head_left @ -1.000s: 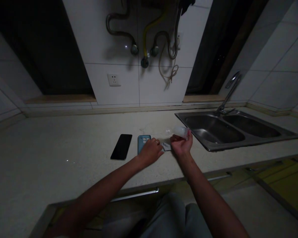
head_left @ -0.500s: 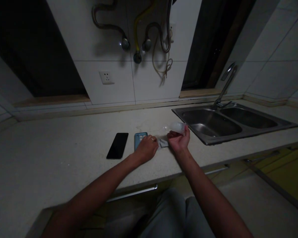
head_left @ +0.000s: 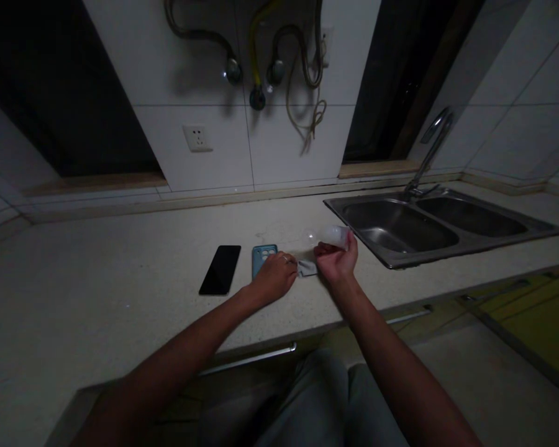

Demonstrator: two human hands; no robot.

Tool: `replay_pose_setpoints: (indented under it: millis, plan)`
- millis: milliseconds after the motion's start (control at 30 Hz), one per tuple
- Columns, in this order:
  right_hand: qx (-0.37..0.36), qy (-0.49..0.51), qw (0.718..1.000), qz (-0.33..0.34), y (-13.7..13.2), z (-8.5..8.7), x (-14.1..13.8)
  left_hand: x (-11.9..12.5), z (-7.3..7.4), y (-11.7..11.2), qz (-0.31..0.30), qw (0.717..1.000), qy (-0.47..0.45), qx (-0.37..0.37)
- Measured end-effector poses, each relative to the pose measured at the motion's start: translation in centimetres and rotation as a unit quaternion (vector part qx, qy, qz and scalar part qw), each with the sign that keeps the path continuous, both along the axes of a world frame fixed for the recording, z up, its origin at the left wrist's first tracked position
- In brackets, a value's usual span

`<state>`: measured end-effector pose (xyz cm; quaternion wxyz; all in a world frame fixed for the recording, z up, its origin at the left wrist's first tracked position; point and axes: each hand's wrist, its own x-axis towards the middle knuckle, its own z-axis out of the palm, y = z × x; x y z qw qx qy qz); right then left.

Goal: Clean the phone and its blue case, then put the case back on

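Clear film (head_left: pixel 334 235) still pinched in right hand (head_left: pixel 336 264), left hand (head_left: pixel 274 278) unmoved

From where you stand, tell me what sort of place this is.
Most likely a home kitchen, dimly lit: a steel double sink with a tap set into a pale stone countertop, tiled walls, and hoses hanging from the wall above.

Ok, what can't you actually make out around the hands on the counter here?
- Head view: the small pale packet between the hands is too small and dim to identify.
- The teal phone case is partly covered by the left hand.
- The clear film at the right hand is faint; its edges blur.
- The black phone shows no detail.
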<state>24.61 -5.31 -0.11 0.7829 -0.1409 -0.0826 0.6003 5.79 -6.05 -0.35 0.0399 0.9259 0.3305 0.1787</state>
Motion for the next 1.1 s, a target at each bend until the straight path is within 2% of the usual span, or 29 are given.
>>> replay_pose_setpoints:
  millis: [67,133,200,233,300,367,467,533,600,667,733,833,933,1033,1100]
  plan:
    - [0.001,0.002,1.0,-0.003,-0.1,0.1,0.0,0.1,0.4,0.0,-0.004,0.999,-0.05,-0.015]
    - [0.001,0.006,1.0,-0.005,-0.2,0.2,0.1,0.1,0.9,0.0,-0.001,0.989,-0.14,-0.055]
    - [-0.003,0.011,1.0,-0.006,-0.2,0.2,0.2,0.1,1.5,0.3,0.026,0.956,-0.26,-0.133]
    - [-0.004,0.011,1.0,-0.006,-0.2,0.2,0.3,0.1,1.8,0.5,0.049,0.927,-0.321,-0.187]
    - [-0.004,0.007,1.0,-0.005,-0.1,0.1,0.3,-0.1,2.3,1.0,0.101,0.843,-0.431,-0.307]
    - [-0.004,0.0,1.0,-0.003,-0.1,0.0,0.4,-0.4,2.9,1.5,0.143,0.733,-0.514,-0.423]
    - [-0.008,0.0,1.0,-0.002,0.0,0.0,0.3,-1.1,3.6,2.1,0.186,0.572,-0.554,-0.576]
    - [-0.008,0.004,1.0,-0.004,0.0,0.0,0.3,-1.4,4.0,2.2,0.178,0.495,-0.537,-0.659]
    - [-0.006,0.006,1.0,-0.006,0.0,-0.1,0.4,-1.6,4.3,2.1,0.138,0.446,-0.526,-0.711]
    - [-0.003,0.001,1.0,-0.009,-0.1,-0.1,0.4,-1.5,4.3,1.9,0.1,0.421,-0.527,-0.731]
    - [-0.002,-0.008,1.0,-0.018,-0.1,0.0,0.4,-1.2,4.1,1.7,0.09,0.417,-0.531,-0.732]
    - [0.007,-0.023,0.999,-0.041,0.0,0.4,0.0,-0.7,3.5,1.6,0.127,0.425,-0.544,-0.712]
    - [0.011,-0.051,0.997,-0.062,0.1,0.6,-0.6,-0.3,3.0,1.6,0.177,0.417,-0.561,-0.693]
    - [0.005,-0.135,0.988,-0.08,0.2,0.4,-1.3,-0.3,2.8,1.7,0.192,0.399,-0.573,-0.689]
    - [0.004,-0.212,0.971,-0.11,0.1,0.0,-1.8,-0.3,2.9,1.7,0.192,0.387,-0.58,-0.691]
